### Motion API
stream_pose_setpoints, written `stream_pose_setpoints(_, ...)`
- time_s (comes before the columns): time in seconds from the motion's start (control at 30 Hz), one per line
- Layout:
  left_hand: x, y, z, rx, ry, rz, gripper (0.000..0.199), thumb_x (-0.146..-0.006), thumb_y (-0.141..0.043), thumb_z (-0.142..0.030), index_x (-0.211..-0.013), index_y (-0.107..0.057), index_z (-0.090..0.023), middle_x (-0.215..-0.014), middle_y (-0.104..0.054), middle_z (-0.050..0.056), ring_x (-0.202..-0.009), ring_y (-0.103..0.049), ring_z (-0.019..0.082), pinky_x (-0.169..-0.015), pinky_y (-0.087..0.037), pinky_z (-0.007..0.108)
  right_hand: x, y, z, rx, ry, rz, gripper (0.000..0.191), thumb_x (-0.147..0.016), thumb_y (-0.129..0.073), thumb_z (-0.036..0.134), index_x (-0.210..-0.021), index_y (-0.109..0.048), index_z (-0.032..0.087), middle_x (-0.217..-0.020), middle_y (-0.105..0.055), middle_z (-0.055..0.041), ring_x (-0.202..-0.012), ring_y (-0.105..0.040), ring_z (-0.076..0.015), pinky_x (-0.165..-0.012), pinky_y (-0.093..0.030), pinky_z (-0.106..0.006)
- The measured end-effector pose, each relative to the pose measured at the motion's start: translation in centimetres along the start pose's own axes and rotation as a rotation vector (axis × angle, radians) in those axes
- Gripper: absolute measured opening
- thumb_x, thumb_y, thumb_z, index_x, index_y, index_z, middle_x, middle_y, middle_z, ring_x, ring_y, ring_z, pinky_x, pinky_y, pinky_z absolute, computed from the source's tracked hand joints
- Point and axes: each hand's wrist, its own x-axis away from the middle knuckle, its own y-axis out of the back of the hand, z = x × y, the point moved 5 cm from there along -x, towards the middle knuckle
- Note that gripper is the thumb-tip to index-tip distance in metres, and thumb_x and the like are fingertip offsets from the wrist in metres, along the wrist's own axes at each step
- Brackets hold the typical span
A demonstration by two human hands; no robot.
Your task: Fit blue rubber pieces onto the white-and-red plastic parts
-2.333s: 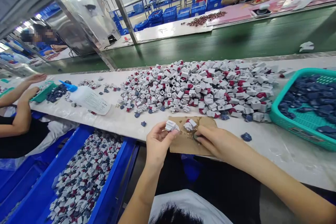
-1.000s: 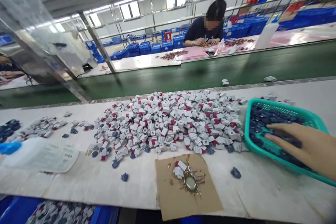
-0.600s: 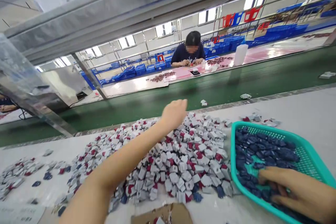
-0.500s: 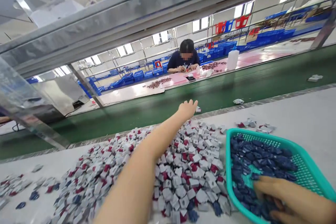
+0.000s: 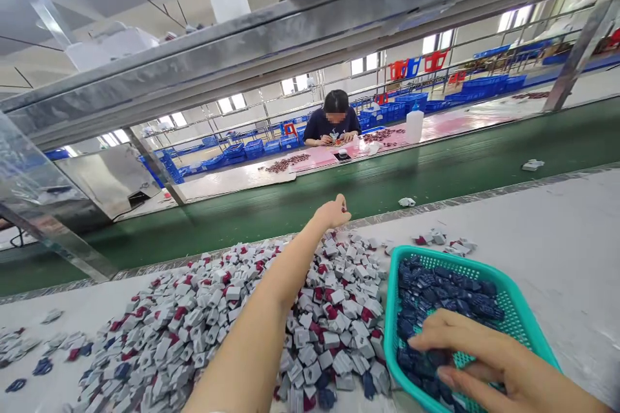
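My left hand (image 5: 333, 211) reaches out over the near edge of the green belt (image 5: 271, 201), its fingers closed round a small piece, of which a dark red bit shows. Under that arm spreads a large heap of grey and dark red pieces (image 5: 232, 293). To the right stands a teal basket (image 5: 527, 329) with many dark blue pieces (image 5: 443, 290) in it. Above these pieces is my right hand (image 5: 477, 355), thumb and fingers curved and apart; nothing can be clearly seen between them.
A white piece (image 5: 407, 202) and another (image 5: 533, 165) lie on the belt. Beyond it a person (image 5: 335, 119) works at a pink-topped table near a white bottle (image 5: 414, 126). A metal beam (image 5: 271, 32) crosses overhead. Loose pieces (image 5: 43, 366) lie at the left.
My left hand has closed its fingers round a small piece. My right hand has risen out of the blue pieces. The view has shifted, and the basket appears further left.
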Motion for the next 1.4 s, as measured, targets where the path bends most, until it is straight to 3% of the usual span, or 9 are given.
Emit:
stream_pose_setpoints(0.2,9.9,2.6,-0.6,0.499,0.027,-0.130,0.027,-0.088,-0.035,-0.029,-0.113,-0.030,-0.018,-0.103,-0.061,0.008,-0.073,-0.060,0.010,-0.053,-0.049,0.019,1.3,-3.4,4.8,-0.148,-0.060,-0.112,0.037,-0.084,-0.051,0.052,-0.101,-0.065,0.022,-0.084,-0.064,-0.0067,-0.071,-0.063,-0.0176,-0.058,-0.055,-0.024)
stream_pose_setpoints(0.4,26.5,4.1,2.6,1.157,0.021,-0.181,0.035,-0.081,-0.059,-0.029,-0.110,-0.045,-0.017,-0.117,-0.061,0.015,-0.087,-0.066,0.018,-0.054,-0.050,0.019,1.9,-10.1,9.3,-0.164,-0.037,-0.005,0.029,-0.090,-0.045,0.046,-0.098,-0.056,0.020,-0.072,-0.057,-0.0015,-0.057,-0.052,-0.0108,-0.049,-0.045,-0.020)
stream_pose_setpoints(0.57,40.3,-2.6,6.7,1.718,0.282,-0.349,0.028,-0.066,-0.076,-0.021,-0.091,-0.063,-0.019,-0.121,-0.062,0.007,-0.109,-0.061,0.020,-0.075,-0.053,0.019,2.5,-16.1,9.2,-0.437,-0.220,0.265,0.034,-0.085,-0.053,0.049,-0.095,-0.054,0.018,-0.064,-0.050,0.0017,-0.049,-0.048,-0.0092,-0.043,-0.040,-0.019)
stream_pose_setpoints(0.67,45.4,-7.7,8.4,1.779,0.542,-0.497,0.038,-0.071,-0.072,-0.035,-0.104,-0.058,-0.022,-0.099,-0.069,0.006,-0.078,-0.069,0.015,-0.061,-0.055,0.020,2.7,-18.1,8.7,-0.458,-0.277,0.337,0.039,-0.081,-0.058,0.048,-0.104,-0.052,0.017,-0.065,-0.054,0.0020,-0.051,-0.052,-0.0110,-0.048,-0.045,-0.023)
stream_pose_setpoints(0.77,47.7,-9.9,9.2,1.657,0.614,-0.503,0.049,-0.075,-0.062,-0.050,-0.113,-0.051,-0.020,-0.066,-0.060,-0.003,-0.037,-0.048,0.005,-0.034,-0.037,0.014,2.4,-18.8,9.2,-0.198,-0.159,0.302,0.031,-0.086,-0.052,0.046,-0.099,-0.056,0.017,-0.069,-0.058,-0.0013,-0.059,-0.055,-0.0139,-0.051,-0.044,-0.024)
stream_pose_setpoints(0.87,48.4,-9.8,9.5,1.570,0.607,-0.479,0.053,-0.073,-0.065,-0.050,-0.115,-0.047,-0.022,-0.065,-0.048,-0.007,-0.041,-0.036,0.002,-0.032,-0.021,0.010,2.1,-19.4,10.5,0.115,0.078,0.222,0.025,-0.091,-0.046,0.039,-0.084,-0.058,0.017,-0.072,-0.058,-0.0029,-0.063,-0.054,-0.0143,-0.057,-0.043,-0.026)
stream_pose_setpoints(1.1,48.4,-8.9,8.7,1.364,0.480,-0.387,0.033,-0.080,-0.061,-0.039,-0.108,-0.059,-0.021,-0.071,-0.051,-0.001,-0.058,-0.043,0.008,-0.049,-0.037,0.017,2.4,-21.0,11.1,0.295,0.315,0.245,0.019,-0.096,-0.035,0.024,-0.107,-0.050,0.020,-0.093,-0.062,-0.0052,-0.082,-0.061,-0.0157,-0.068,-0.046,-0.026)
stream_pose_setpoints(1.23,48.1,-8.7,8.8,1.288,0.418,-0.406,0.022,-0.077,-0.065,-0.031,-0.095,-0.069,-0.018,-0.086,-0.062,0.004,-0.079,-0.055,0.014,-0.071,-0.044,0.021,2.6,-21.2,10.7,0.433,0.383,0.274,0.016,-0.096,-0.033,0.025,-0.091,-0.048,0.020,-0.080,-0.060,-0.0041,-0.068,-0.059,-0.0163,-0.055,-0.042,-0.025)
stream_pose_setpoints(1.4,47.8,-8.5,8.7,1.329,0.393,-0.346,0.030,-0.075,-0.067,-0.035,-0.098,-0.070,-0.016,-0.085,-0.062,0.005,-0.065,-0.053,0.010,-0.056,-0.044,0.019,2.1,-21.7,11.4,0.483,0.470,0.346,0.020,-0.093,-0.034,0.023,-0.075,-0.043,0.021,-0.062,-0.052,0.0006,-0.047,-0.050,-0.0142,-0.042,-0.032,-0.025)
